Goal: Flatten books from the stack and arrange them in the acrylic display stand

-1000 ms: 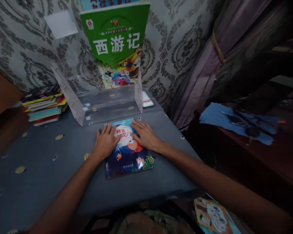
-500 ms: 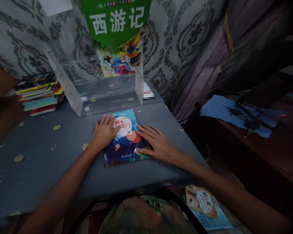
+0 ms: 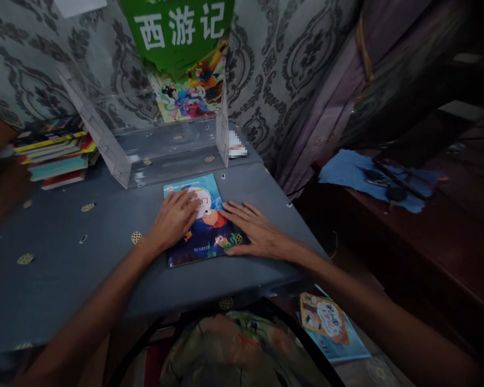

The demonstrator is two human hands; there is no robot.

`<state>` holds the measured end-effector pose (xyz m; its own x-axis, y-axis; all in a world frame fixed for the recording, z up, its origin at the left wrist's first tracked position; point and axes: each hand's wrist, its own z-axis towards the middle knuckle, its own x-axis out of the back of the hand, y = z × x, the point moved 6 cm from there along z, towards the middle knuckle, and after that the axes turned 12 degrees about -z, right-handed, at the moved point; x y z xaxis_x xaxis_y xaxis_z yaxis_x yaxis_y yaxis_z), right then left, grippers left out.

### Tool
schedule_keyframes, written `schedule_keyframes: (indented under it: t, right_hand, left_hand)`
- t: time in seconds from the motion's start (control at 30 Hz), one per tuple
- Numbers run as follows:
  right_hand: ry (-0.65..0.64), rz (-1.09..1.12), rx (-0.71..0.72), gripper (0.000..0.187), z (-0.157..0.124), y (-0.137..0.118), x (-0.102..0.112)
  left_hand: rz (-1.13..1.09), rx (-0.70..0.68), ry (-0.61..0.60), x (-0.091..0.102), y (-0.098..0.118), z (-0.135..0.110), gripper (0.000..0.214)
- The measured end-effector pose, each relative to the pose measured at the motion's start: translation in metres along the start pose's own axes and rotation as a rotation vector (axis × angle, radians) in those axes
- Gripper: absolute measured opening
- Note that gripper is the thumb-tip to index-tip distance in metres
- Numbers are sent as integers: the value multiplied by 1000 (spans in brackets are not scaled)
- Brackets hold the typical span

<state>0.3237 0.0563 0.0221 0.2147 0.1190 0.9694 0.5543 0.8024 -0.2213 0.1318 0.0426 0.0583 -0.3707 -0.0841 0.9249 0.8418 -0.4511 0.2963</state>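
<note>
Grey-blue surface (image 3: 84, 274), clear plastic rack (image 3: 115, 159) at far side. Blue book (image 3: 204, 234) flat on surface, near side of rack. Left hand (image 3: 176, 215) loosely extended over its left half; right hand (image 3: 258, 231) splayed at its right edge. Neither grips.

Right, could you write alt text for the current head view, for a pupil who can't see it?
A person's left hand lies over a blue picture book on a grey-blue tablecloth, while the right hand spreads its fingers at the book's right edge. Beyond are a clear stand and an upright green book, with stacked books to the left.
</note>
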Motion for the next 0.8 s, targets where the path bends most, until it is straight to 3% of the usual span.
schedule_keyframes:
  t: [0.13,0.27,0.63,0.8]
  right_hand:
    - [11,2,8,102,0,0,-2]
    - [30,0,23,109,-1,1,-3]
    - [69,-5,38,108,-2,1,-3]
    - [53,-1,31,109,-2,0,-3]
  left_hand:
    - [-214,-351,-100,-6,56,-18,31]
    - [-260,-419,-150,-12,82,-30,30]
    - [-285,-392,-190,-13,77,-28,33]
    - [-311,-340,-133,-10,56,-5,34]
